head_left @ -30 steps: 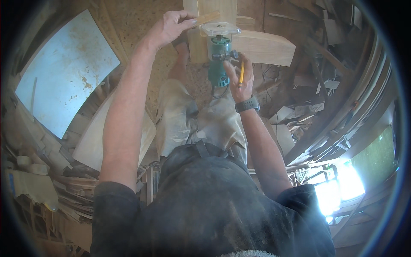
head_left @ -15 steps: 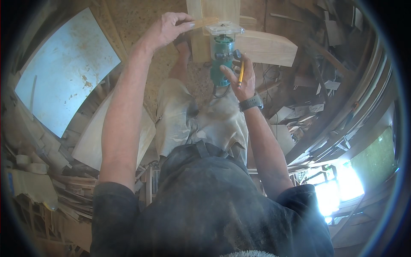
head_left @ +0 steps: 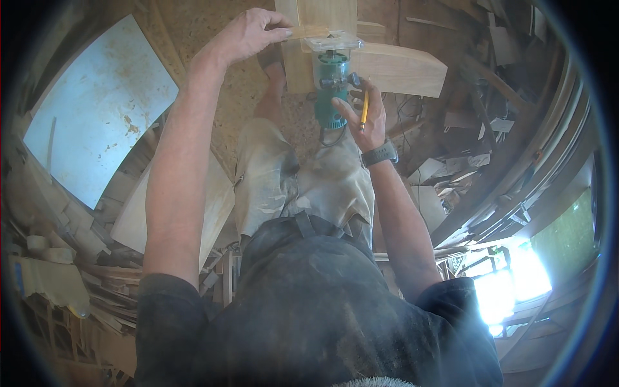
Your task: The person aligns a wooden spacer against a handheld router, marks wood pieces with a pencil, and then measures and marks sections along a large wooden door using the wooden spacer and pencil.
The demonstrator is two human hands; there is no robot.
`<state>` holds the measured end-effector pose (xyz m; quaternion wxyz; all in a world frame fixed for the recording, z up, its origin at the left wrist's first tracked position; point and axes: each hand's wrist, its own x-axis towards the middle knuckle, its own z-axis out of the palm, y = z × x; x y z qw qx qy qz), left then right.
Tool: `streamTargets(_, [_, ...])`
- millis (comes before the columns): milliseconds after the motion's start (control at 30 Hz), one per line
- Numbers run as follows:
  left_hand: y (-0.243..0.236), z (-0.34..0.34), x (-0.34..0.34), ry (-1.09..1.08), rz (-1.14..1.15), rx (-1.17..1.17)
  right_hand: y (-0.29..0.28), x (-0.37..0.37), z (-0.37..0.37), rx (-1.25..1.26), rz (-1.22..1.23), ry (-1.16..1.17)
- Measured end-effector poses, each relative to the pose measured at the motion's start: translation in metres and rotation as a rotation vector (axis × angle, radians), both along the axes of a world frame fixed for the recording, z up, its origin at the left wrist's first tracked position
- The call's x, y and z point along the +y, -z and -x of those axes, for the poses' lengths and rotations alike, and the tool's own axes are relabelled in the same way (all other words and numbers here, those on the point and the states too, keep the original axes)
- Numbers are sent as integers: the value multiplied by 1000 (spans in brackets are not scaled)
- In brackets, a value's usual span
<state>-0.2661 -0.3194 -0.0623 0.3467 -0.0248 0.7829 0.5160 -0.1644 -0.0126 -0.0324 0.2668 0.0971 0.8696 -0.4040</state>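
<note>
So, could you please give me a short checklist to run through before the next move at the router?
1. Strip held: ok; the left hand pinches one end between thumb and fingers.
2. Strip seated against the clear base: cannot tell; they overlap in view, but contact is unclear.
3. Pencil set aside: not ok; it is in the right hand.
4. Router steadied by the right hand: cannot tell; the hand is beside it, touch uncertain.
5. Sleeves clear of the router: ok; both are short and well back.
6. Router unplugged: cannot tell; no plug is visible.
</note>
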Motion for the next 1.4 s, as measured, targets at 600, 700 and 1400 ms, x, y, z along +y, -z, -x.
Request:
streamTargets(600, [-5, -1, 8, -36, 62, -23, -6, -2, 3, -13, 52, 6])
streamTargets(700, [-3, 1, 9, -17, 36, 1, -4, 0, 2, 13, 16, -49])
streamTargets(1400, [-27, -39, 29, -281, -55, -61, -14, 27, -15, 89, -10, 241])
